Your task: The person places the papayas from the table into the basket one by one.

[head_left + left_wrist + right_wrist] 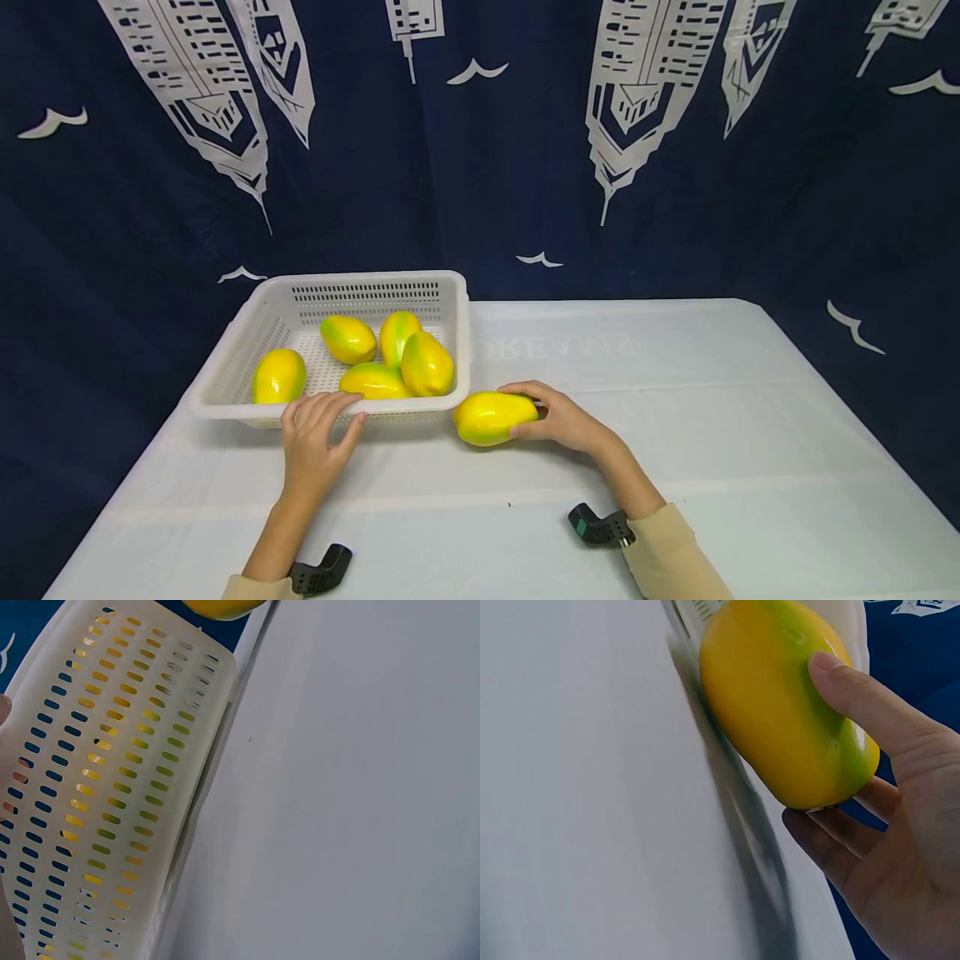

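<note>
My right hand point(558, 419) holds a yellow mango point(491, 418) with a greenish tinge, just off the basket's front right corner. In the right wrist view the thumb point(862, 697) lies along the mango's side and the other fingers reach round its end. My left hand point(313, 442) grips the front rim of a white perforated plastic basket point(225, 410), fingers over the rim and thumb outside. Skin shows through some of the basket wall's slots in the left wrist view. Several mangoes point(348, 339) lie inside the basket, most of them toward its right side.
Basket and hands are over a table with a white cloth point(712, 417). Behind it hangs a dark blue curtain point(510, 167) with white building and bird prints. Each wrist carries a black camera mount point(600, 527).
</note>
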Action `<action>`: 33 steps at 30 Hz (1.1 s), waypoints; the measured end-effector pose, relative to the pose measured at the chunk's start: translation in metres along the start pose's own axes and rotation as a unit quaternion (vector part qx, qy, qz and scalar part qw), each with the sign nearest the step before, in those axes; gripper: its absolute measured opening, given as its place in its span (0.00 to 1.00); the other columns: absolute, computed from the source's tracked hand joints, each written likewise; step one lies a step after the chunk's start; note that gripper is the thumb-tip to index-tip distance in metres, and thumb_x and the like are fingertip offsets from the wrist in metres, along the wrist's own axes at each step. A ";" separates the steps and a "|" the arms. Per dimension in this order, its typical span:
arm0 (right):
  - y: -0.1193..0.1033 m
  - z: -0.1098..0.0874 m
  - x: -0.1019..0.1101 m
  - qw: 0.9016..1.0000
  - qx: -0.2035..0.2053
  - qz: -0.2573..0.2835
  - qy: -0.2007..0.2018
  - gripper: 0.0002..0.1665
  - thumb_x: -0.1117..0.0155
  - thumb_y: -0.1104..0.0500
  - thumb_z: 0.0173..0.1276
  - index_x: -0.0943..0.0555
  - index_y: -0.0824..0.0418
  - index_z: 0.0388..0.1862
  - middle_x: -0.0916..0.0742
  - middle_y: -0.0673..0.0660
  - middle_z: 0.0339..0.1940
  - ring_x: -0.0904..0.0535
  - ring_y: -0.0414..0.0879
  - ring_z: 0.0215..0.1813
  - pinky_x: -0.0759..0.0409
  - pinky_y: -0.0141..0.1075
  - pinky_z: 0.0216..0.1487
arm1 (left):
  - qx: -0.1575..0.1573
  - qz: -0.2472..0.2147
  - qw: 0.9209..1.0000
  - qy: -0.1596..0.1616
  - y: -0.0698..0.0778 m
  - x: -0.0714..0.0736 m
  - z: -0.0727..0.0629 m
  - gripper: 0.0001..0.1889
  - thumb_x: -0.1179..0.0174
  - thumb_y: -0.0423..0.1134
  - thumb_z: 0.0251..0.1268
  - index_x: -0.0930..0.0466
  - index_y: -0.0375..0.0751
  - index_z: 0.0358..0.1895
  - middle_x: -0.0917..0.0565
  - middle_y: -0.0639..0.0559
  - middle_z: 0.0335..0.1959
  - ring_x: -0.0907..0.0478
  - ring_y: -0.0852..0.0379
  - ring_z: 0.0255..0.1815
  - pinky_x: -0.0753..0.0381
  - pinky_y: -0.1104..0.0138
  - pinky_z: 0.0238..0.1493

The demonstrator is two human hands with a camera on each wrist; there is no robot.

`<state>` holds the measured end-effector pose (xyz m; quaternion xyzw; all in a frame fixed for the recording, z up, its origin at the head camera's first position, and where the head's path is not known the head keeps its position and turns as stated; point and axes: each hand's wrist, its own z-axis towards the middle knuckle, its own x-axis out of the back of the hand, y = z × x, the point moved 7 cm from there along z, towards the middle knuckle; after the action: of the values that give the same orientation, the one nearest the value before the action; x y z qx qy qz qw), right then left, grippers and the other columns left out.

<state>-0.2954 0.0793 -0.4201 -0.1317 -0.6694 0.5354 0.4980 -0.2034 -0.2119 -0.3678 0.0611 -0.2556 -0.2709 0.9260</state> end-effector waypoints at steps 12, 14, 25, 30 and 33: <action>-0.008 -0.007 0.010 1.000 -0.021 -0.003 -0.007 0.33 0.30 0.49 0.51 0.28 0.44 0.58 0.24 0.48 0.59 0.31 0.46 0.58 0.32 0.45 0.57 | -0.001 -0.003 1.000 0.002 0.002 0.000 0.000 0.23 0.54 0.57 0.65 0.19 0.41 0.37 0.17 0.46 0.34 0.27 0.48 0.42 0.44 0.53 0.55; -0.010 -0.008 0.011 1.000 -0.019 -0.003 -0.009 0.33 0.30 0.49 0.51 0.28 0.45 0.58 0.24 0.49 0.59 0.31 0.47 0.58 0.32 0.45 0.57 | -0.001 -0.003 1.000 0.002 0.002 0.000 0.001 0.23 0.54 0.57 0.65 0.19 0.41 0.37 0.17 0.46 0.34 0.27 0.48 0.42 0.44 0.53 0.55; -0.011 -0.010 0.018 0.999 -0.021 -0.022 -0.018 0.34 0.31 0.50 0.53 0.29 0.48 0.60 0.25 0.52 0.60 0.31 0.49 0.60 0.33 0.45 0.57 | 0.000 -0.001 1.000 0.007 0.002 0.003 -0.002 0.23 0.54 0.57 0.65 0.19 0.40 0.37 0.17 0.46 0.33 0.27 0.48 0.42 0.44 0.55 0.56; -0.012 -0.012 0.021 0.999 -0.017 -0.022 -0.021 0.34 0.32 0.50 0.53 0.29 0.48 0.60 0.25 0.52 0.61 0.31 0.49 0.60 0.32 0.44 0.57 | -0.002 -0.002 1.000 0.009 0.001 0.002 -0.001 0.23 0.53 0.57 0.65 0.19 0.40 0.37 0.17 0.45 0.34 0.27 0.48 0.42 0.45 0.57 0.57; -0.011 -0.014 0.022 0.999 -0.019 -0.022 -0.021 0.34 0.32 0.50 0.53 0.29 0.48 0.60 0.25 0.52 0.60 0.31 0.49 0.59 0.32 0.44 0.56 | -0.004 -0.005 1.000 0.007 0.001 0.001 -0.001 0.23 0.53 0.56 0.65 0.19 0.40 0.37 0.17 0.45 0.34 0.27 0.48 0.41 0.45 0.56 0.57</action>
<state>-0.2904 0.0990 -0.3997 -0.1153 -0.6921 0.5146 0.4928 -0.2017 -0.2112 -0.3674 0.0606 -0.2473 -0.2760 0.9268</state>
